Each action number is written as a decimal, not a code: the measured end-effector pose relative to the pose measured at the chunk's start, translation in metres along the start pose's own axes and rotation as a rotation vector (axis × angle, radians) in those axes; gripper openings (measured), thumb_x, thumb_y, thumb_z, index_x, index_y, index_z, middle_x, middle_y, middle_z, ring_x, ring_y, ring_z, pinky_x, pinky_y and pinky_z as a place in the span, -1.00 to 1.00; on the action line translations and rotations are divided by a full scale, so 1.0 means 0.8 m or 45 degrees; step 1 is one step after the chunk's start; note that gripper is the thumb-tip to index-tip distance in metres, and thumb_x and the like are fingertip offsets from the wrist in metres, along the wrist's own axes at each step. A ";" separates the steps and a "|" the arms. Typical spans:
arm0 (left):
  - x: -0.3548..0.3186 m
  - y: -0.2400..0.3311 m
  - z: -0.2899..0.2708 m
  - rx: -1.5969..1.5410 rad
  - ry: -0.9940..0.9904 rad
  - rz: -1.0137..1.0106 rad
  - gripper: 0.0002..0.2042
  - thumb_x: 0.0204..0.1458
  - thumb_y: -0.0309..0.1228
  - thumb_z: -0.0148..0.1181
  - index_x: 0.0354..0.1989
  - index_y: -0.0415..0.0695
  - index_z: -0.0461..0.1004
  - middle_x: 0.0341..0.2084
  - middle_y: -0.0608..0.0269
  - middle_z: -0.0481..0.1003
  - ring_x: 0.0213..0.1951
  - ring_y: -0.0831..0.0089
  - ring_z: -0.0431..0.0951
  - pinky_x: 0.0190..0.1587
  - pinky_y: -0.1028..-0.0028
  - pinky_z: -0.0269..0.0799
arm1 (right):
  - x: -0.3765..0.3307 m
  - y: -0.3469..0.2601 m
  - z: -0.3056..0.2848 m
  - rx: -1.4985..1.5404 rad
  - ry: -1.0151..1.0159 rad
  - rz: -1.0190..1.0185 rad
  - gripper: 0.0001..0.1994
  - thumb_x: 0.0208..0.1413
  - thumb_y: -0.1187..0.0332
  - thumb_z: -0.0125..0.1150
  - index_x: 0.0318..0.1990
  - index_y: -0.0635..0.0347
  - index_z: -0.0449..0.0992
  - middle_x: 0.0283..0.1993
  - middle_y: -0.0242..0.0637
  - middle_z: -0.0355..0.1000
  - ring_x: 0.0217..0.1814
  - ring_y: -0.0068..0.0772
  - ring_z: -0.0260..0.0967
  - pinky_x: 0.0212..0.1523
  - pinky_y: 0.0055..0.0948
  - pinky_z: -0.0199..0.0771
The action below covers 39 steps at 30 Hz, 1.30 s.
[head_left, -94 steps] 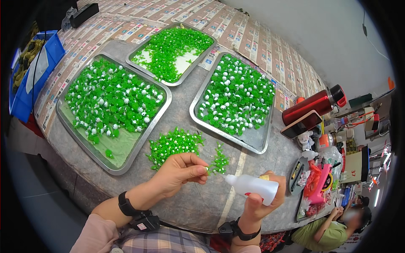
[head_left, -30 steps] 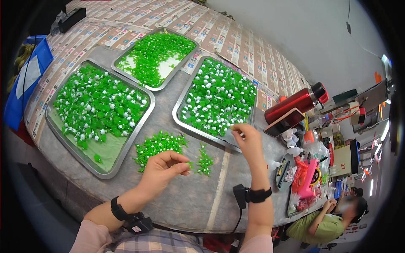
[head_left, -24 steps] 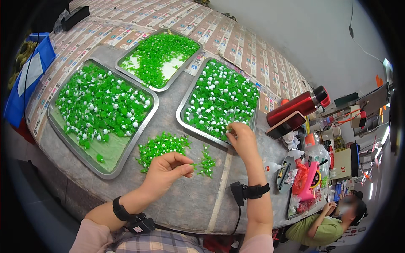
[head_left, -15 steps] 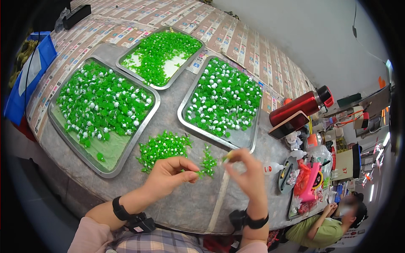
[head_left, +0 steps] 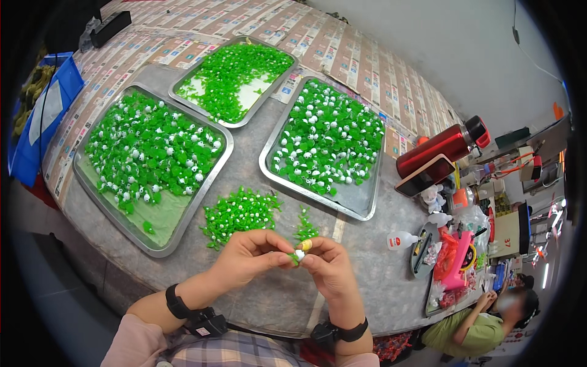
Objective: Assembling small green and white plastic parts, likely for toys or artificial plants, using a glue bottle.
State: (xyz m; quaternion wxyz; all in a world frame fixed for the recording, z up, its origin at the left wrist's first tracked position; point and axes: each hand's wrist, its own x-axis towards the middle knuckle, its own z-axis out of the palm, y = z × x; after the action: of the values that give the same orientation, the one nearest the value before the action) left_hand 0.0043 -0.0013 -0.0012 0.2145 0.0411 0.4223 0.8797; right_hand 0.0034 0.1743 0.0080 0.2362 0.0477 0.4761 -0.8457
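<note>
In front of me, both hands meet over the grey table covering. My left hand pinches a small green plastic piece between thumb and index finger. Against it, my right hand presses a small white ball-shaped piece; a yellow cover sits on its index fingertip. The fingers partly hide both pieces. Just beyond my left hand lies a heap of green pieces with white spots, and a smaller green cluster lies beyond the fingertips.
Metal trays hold green and white pieces at the left and right; a third tray, mostly green, is behind. To the right are a red flask, a phone, a white bottle and a pink tool. Another person sits beyond.
My right hand has moved left and come together with my left hand, so the white piece now touches the green one. The view has shifted slightly.
</note>
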 end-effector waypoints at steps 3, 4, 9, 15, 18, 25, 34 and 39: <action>0.001 0.002 0.003 -0.010 0.070 -0.017 -0.89 -0.10 -0.55 0.04 -0.37 -0.29 0.37 -0.45 0.22 0.43 -0.38 0.55 0.44 -0.30 0.62 0.37 | -0.001 0.000 0.007 -0.131 0.076 -0.076 -0.79 -0.17 0.59 0.12 -0.29 0.31 0.35 -0.33 -0.28 0.37 -0.30 -0.55 0.32 -0.27 -0.63 0.31; 0.002 0.003 0.003 -0.015 0.103 -0.025 -0.88 -0.10 -0.55 0.04 -0.37 -0.29 0.37 -0.45 0.22 0.43 -0.39 0.55 0.44 -0.30 0.62 0.37 | -0.002 -0.002 0.012 -0.213 0.118 -0.146 -0.79 -0.16 0.59 0.11 -0.29 0.31 0.35 -0.33 -0.28 0.37 -0.30 -0.55 0.32 -0.28 -0.64 0.31; 0.004 -0.001 -0.002 0.028 0.163 -0.025 -0.88 -0.11 -0.54 0.05 -0.36 -0.29 0.38 -0.48 0.23 0.43 -0.40 0.56 0.43 -0.32 0.61 0.37 | -0.007 -0.007 0.021 -0.396 0.167 -0.383 -0.82 -0.14 0.60 0.09 -0.30 0.32 0.35 -0.31 -0.25 0.38 -0.28 -0.57 0.32 -0.31 -0.68 0.31; 0.004 0.000 0.000 0.020 0.163 -0.027 -0.87 -0.11 -0.55 0.05 -0.36 -0.29 0.38 -0.49 0.23 0.44 -0.41 0.57 0.43 -0.33 0.62 0.37 | -0.005 -0.006 0.023 -0.396 0.148 -0.421 -0.83 -0.13 0.62 0.06 -0.31 0.33 0.35 -0.29 -0.22 0.39 -0.26 -0.55 0.33 -0.31 -0.69 0.32; 0.004 0.000 0.001 0.023 0.160 -0.024 -0.88 -0.12 -0.55 0.06 -0.37 -0.29 0.39 -0.49 0.23 0.44 -0.41 0.58 0.43 -0.34 0.63 0.37 | -0.005 -0.005 0.025 -0.444 0.158 -0.423 -0.83 -0.13 0.62 0.07 -0.31 0.33 0.35 -0.29 -0.22 0.38 -0.25 -0.55 0.33 -0.30 -0.69 0.32; 0.000 -0.003 0.008 0.665 0.235 0.233 -0.92 -0.17 -0.53 0.11 -0.47 -0.25 0.42 -0.53 0.27 0.44 -0.47 0.57 0.43 -0.41 0.61 0.35 | -0.006 -0.003 0.018 -0.493 0.174 -0.298 -0.78 -0.15 0.60 0.10 -0.27 0.34 0.35 -0.30 -0.25 0.38 -0.27 -0.55 0.33 -0.29 -0.67 0.33; 0.003 0.001 0.006 1.418 0.106 0.798 -0.89 -0.30 -0.54 0.16 -0.53 -0.19 0.40 -0.56 0.25 0.41 -0.50 0.36 0.43 -0.49 0.49 0.34 | -0.005 -0.014 0.004 -0.533 0.065 -0.046 -0.77 -0.13 0.56 0.09 -0.23 0.35 0.38 -0.29 -0.27 0.39 -0.27 -0.58 0.32 -0.27 -0.68 0.31; 0.003 -0.002 0.005 1.453 0.091 0.825 -0.89 -0.29 -0.55 0.15 -0.53 -0.20 0.38 -0.57 0.25 0.41 -0.50 0.35 0.44 -0.50 0.48 0.34 | -0.005 -0.010 0.002 -0.434 0.028 -0.044 -0.79 -0.13 0.56 0.09 -0.26 0.34 0.40 -0.28 -0.27 0.39 -0.27 -0.58 0.32 -0.23 -0.66 0.30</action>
State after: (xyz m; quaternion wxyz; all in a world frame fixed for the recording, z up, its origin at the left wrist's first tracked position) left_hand 0.0038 0.0035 -0.0003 -0.1309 0.2445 0.7957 0.5385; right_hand 0.0032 0.1776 0.0166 0.2211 0.0082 0.6160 -0.7561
